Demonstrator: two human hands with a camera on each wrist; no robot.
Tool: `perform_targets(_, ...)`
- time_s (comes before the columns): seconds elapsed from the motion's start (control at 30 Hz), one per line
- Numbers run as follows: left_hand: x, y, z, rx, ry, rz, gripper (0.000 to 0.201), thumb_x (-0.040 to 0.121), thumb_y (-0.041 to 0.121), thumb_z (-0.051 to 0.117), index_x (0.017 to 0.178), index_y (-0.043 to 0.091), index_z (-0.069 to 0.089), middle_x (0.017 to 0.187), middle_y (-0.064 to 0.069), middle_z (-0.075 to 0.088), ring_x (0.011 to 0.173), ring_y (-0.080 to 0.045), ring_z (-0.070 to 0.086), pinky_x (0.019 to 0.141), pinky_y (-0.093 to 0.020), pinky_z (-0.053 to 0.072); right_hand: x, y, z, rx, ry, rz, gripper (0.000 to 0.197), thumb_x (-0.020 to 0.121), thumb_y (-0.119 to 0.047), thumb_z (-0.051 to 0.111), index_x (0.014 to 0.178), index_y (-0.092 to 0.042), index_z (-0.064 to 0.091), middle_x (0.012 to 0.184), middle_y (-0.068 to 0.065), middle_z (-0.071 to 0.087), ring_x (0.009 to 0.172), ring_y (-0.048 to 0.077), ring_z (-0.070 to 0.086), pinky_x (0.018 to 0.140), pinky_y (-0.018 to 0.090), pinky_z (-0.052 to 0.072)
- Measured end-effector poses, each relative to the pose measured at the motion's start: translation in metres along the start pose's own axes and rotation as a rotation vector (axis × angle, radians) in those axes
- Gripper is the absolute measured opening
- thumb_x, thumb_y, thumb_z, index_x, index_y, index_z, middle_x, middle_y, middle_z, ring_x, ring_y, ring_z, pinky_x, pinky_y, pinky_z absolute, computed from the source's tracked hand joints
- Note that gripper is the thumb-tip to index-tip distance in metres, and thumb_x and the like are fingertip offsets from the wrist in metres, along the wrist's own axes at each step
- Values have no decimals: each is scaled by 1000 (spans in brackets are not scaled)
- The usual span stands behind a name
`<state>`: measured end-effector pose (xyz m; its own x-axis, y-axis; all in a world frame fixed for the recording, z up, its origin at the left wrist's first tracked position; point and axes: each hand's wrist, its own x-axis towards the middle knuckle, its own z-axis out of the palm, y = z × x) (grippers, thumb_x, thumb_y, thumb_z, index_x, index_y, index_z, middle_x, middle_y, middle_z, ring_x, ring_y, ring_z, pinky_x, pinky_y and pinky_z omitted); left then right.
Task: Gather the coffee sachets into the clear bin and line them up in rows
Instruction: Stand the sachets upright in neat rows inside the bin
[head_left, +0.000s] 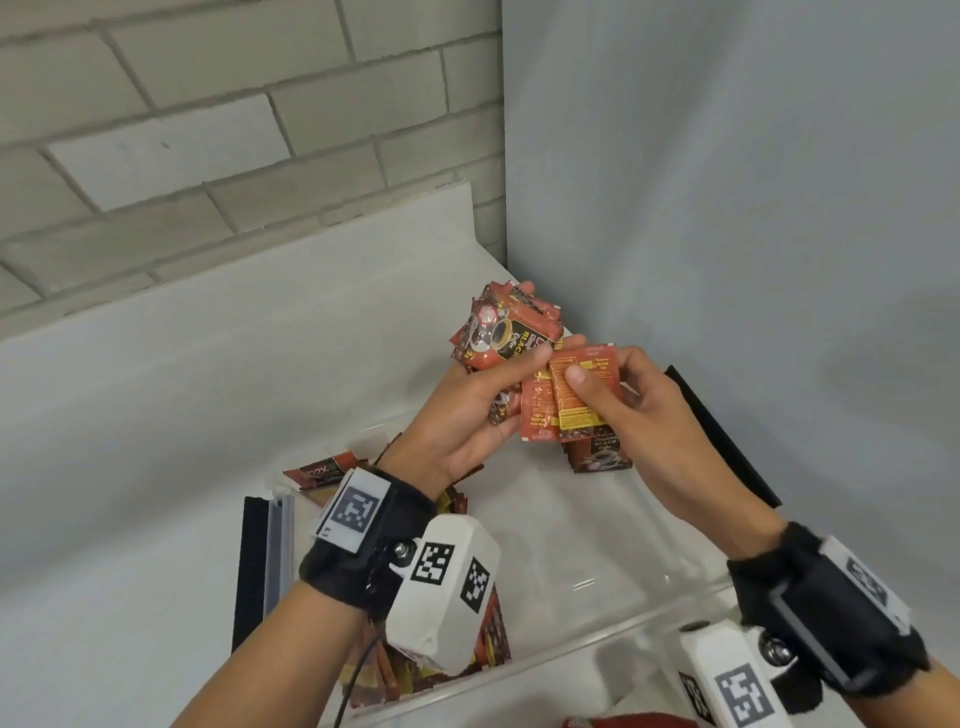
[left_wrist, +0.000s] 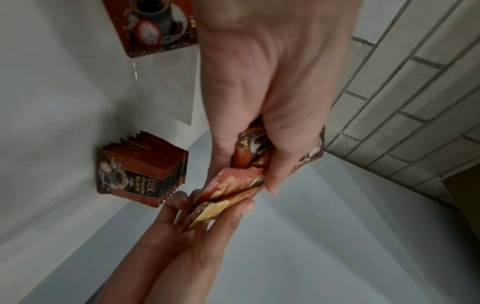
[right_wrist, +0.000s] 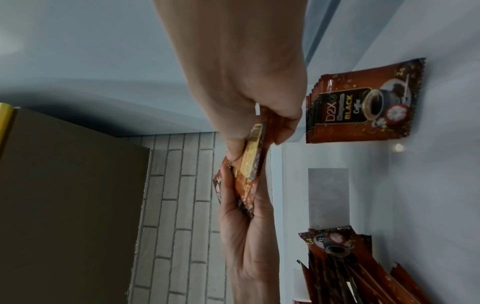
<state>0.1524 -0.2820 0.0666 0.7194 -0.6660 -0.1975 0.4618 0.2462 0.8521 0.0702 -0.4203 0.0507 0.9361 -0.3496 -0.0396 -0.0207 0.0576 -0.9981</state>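
Note:
My left hand (head_left: 488, 384) grips a fanned bunch of red-brown coffee sachets (head_left: 498, 332) above the clear bin (head_left: 597, 644). My right hand (head_left: 608, 384) pinches two sachets (head_left: 571, 395) back side up, thumb on top, touching the left bunch. A neat upright row of sachets (head_left: 597, 452) stands in the bin's far corner, also seen from the left wrist (left_wrist: 140, 170) and right wrist (right_wrist: 400, 102). Loose sachets (head_left: 395, 670) lie in the bin under my left wrist, and stand leaning in the right wrist view (right_wrist: 350, 267).
The bin sits on a white counter (head_left: 156, 467) in a corner between a grey brick wall (head_left: 208, 130) and a plain pale wall (head_left: 753, 208). A black strip (head_left: 249, 566) lies left of the bin, another black strip (head_left: 722, 431) to its right.

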Motion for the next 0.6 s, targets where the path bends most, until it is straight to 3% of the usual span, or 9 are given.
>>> perform_targets(0.1, 0, -2, 1, 16, 0, 4, 37, 82, 15, 64, 118, 7, 63, 122, -15, 66, 115, -29, 62, 99, -49, 47, 0, 1, -1, 0, -5, -5, 37, 78, -37, 68, 106, -15, 59, 109, 6, 68, 92, 12, 70, 71, 21, 55)
perform_targets(0.2, 0, 0, 0, 50, 25, -7, 35, 79, 16, 67, 113, 9, 66, 118, -14, 68, 110, -30, 64, 92, -47, 53, 1, 1, -1, 41, 27, -27, 32, 79, -32, 68, 102, -12, 58, 103, 9, 71, 91, 17, 71, 77, 29, 58)
perform_targets(0.27, 0, 3, -4, 75, 41, -24, 38, 81, 11, 66, 118, 6, 62, 115, -17, 68, 105, -33, 66, 85, -51, 55, 2, 0, -2, 58, 94, -71, 27, 82, -30, 66, 98, -12, 54, 95, 7, 71, 87, 17, 71, 78, 33, 58)
perform_targets(0.33, 0, 6, -8, 142, 28, -49, 39, 86, 4, 64, 124, 3, 57, 117, -18, 67, 106, -35, 66, 85, -56, 54, 3, -1, -2, 66, 145, -124, 23, 85, -30, 65, 97, -15, 52, 90, 3, 69, 83, 15, 69, 76, 31, 57)
perform_targets(0.47, -4, 8, -8, 307, -70, -134, 44, 83, -3, 66, 124, 7, 58, 117, -16, 68, 106, -32, 66, 86, -50, 55, 1, -4, -3, 51, 126, -184, 14, 88, -22, 65, 97, -20, 54, 86, -5, 68, 81, 10, 69, 69, 22, 55)
perform_targets(0.6, -7, 8, -4, 246, -174, -175, 40, 86, 8, 65, 124, 11, 57, 122, -17, 65, 112, -32, 63, 91, -49, 53, 1, -5, -2, 60, 115, -182, 19, 85, -22, 66, 100, -17, 56, 90, -3, 69, 84, 10, 69, 70, 23, 56)
